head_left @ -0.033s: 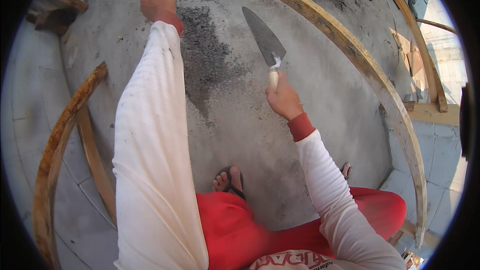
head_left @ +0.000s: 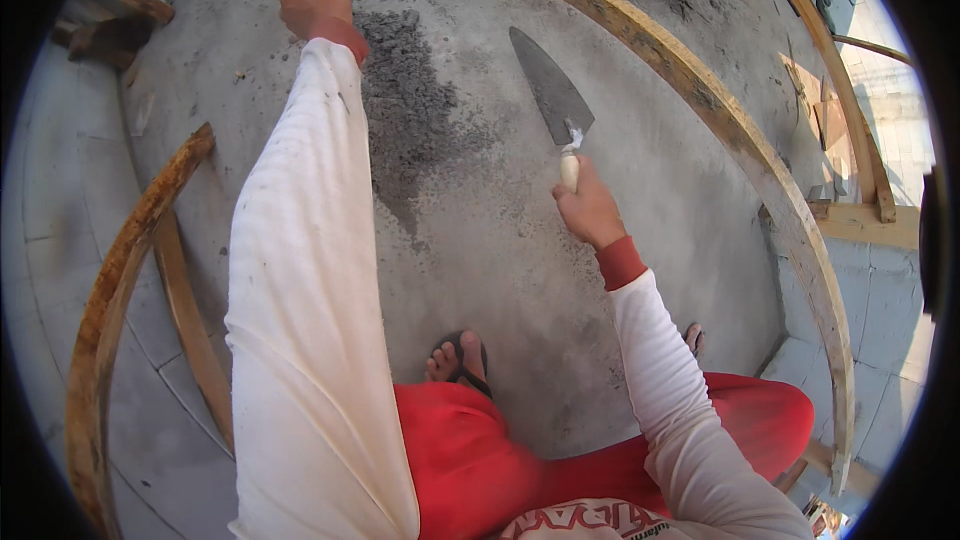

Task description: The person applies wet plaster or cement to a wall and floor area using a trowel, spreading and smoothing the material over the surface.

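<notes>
My right hand [head_left: 588, 202] grips the pale handle of a trowel [head_left: 548, 80], whose grey pointed blade angles up and left over the cement floor [head_left: 660, 200]. My left hand [head_left: 313, 2] is reached out at the top with curled fingers; whether anything is in them I cannot make out. Dark, rough wet mortar [head_left: 400, 110] spreads on the floor just right of my left forearm and beyond it. My feet [head_left: 455, 360] in dark flip-flops are on the floor below.
A long wooden beam [head_left: 640, 30] arcs across my right side. Shorter planks [head_left: 130, 300] stand at the left beside pale block walling [head_left: 40, 190]. More timber [head_left: 840, 80] and pale blocks [head_left: 840, 310] are at the far right; scraps lie at the upper left.
My right hand and the trowel have shifted a little to the right and downward. My left hand is slightly higher.
</notes>
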`<state>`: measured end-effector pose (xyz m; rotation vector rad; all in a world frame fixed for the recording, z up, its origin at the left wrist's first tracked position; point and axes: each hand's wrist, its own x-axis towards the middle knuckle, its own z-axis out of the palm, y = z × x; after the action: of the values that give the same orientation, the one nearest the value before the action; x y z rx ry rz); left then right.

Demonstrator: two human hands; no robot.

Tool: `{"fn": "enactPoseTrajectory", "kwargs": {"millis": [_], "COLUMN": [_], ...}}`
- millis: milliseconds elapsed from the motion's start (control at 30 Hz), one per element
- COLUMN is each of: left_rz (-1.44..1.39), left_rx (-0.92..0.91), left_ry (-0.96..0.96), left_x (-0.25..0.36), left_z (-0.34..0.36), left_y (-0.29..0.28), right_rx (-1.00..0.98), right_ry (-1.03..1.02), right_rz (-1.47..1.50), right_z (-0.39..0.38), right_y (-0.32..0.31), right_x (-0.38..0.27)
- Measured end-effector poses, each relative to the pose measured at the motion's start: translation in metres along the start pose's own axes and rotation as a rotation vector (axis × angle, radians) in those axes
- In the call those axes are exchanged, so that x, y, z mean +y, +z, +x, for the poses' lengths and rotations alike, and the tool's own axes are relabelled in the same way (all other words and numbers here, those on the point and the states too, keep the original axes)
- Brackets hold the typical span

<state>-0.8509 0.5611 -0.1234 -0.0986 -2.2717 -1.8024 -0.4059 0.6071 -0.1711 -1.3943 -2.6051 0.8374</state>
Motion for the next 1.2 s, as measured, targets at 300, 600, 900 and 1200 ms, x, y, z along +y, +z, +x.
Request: {"fn": "enactPoseTrajectory", "kwargs": {"millis": [300, 600, 900, 1200], "left_rz": [0.027, 0.003, 0.035, 0.015], "left_rx": [0.050, -0.002, 0.062, 0.155], "left_ry": [0.029, 0.120, 0.068, 0.013], "left_x": [0.001, 0.024, 0.015, -0.013], "left_z": [-0.007, -0.029, -0.005, 0.018], "left_y": [0.019, 0.020, -0.004, -0.034], "right_rx": [0.102, -0.197, 0.034, -0.078], "right_ry": [0.602, 0.151, 0.275, 0.490], "right_rz": [0.772, 0.399, 0.416, 0.901], "right_z": [-0.107, -0.011, 0.002, -0.003], "right_y": [0.061, 0.106, 0.036, 0.107], "right_x": [0.015, -0.124, -0.032, -0.113]}}
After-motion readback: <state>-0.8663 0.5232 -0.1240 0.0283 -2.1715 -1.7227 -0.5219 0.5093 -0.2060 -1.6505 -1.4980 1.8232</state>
